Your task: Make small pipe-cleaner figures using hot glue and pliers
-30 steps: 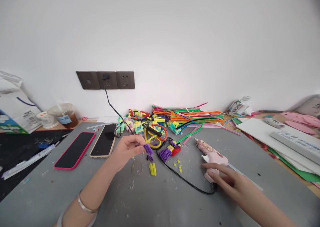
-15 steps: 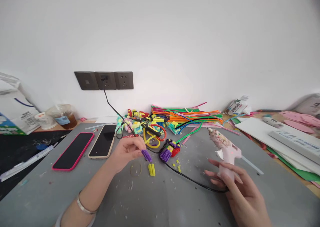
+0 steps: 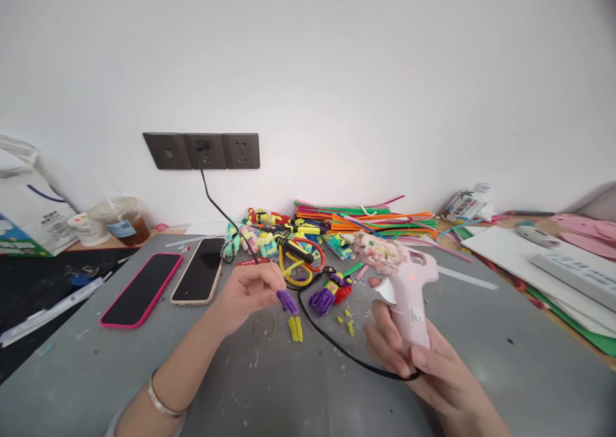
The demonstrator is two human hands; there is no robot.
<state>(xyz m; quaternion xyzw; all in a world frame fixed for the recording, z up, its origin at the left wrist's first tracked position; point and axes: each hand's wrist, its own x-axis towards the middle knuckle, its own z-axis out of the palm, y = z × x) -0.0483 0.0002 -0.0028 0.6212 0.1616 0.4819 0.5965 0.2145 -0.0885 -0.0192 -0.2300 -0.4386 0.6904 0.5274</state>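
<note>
Between thumb and fingers, my left hand [image 3: 253,289] pinches a small purple pipe-cleaner piece [image 3: 287,301] above the mat. Just below it lies a short folded yellow pipe-cleaner piece [image 3: 295,328]. My right hand [image 3: 409,353] is wrapped round the handle of a pale pink hot glue gun [image 3: 409,289], its nozzle pointing left and its front crusted with residue. A clear glue stick [image 3: 466,278] sticks out of the gun's back. From the handle's base a black cord [image 3: 337,342] runs left. A purple pipe-cleaner figure [image 3: 327,296] with a red part lies between my hands.
Two phones, one pink-edged [image 3: 142,289] and one pale-edged [image 3: 199,273], lie at left. Behind are a pliers-like tool [image 3: 296,249] and bundled pipe cleaners [image 3: 375,220]. A drink cup [image 3: 126,222] stands back left; white sheets [image 3: 510,257] lie right. The cord reaches a wall socket [image 3: 205,151].
My right hand has closed more firmly round the glue gun's handle and brought it left, turning it more upright. My left hand stays nearly still with the purple piece.
</note>
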